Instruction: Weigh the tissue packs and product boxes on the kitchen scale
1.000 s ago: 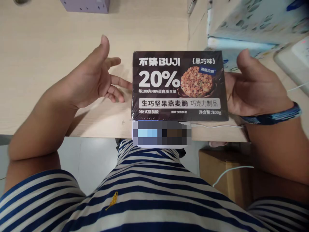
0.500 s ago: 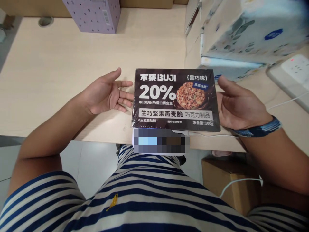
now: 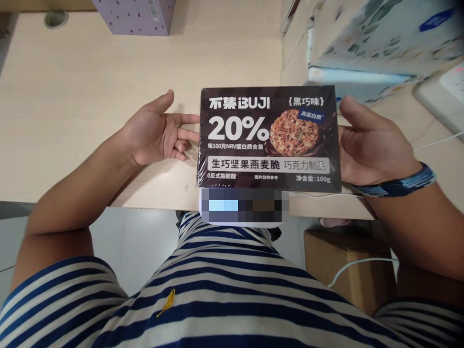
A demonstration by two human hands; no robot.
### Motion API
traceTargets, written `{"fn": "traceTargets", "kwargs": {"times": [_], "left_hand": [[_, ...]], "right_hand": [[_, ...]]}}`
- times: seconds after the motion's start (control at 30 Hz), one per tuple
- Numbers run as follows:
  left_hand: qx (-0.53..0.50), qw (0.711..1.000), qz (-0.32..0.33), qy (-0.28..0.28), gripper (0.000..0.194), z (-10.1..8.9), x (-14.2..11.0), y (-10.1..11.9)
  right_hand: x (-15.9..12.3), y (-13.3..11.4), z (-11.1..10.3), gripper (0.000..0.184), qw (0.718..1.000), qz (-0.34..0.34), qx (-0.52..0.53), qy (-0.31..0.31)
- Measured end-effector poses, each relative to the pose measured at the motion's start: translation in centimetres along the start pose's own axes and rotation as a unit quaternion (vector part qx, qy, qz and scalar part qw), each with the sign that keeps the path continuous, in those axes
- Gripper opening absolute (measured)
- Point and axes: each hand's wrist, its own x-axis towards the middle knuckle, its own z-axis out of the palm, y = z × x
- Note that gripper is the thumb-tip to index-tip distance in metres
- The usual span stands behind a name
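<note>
A dark snack box with white print and a picture of a round oat crisp lies face up over the table's front edge. My left hand is open with its palm turned to the box, fingertips just touching or almost touching the left edge. My right hand, with a blue band on the wrist, has its palm against the right edge. Its fingers run out of sight under the box and its thumb points up. Below the box's front edge shows a white device.
The box is over a light wooden table. A purple dotted box stands at the back. Leaf-patterned boxes and a white power strip fill the right. A cardboard box and a white cable are under the table.
My left hand has come in from the left to the box's left edge and its fingers have straightened. The box and my right hand have stayed almost in place.
</note>
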Motion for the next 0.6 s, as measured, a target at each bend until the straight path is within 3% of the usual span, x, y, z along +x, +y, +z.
{"fn": "traceTargets", "kwargs": {"times": [0.23,0.6], "left_hand": [[0.003,1.0,-0.005,-0.008,0.084,-0.08,0.21,0.01],[0.025,1.0,0.013,-0.007,0.093,0.55,-0.2,-0.23]], "right_hand": [[0.09,0.53,-0.24,0.091,0.998,0.003,0.046,-0.033],[-0.26,0.35,0.22,0.092,1.0,-0.008,0.015,-0.011]]}}
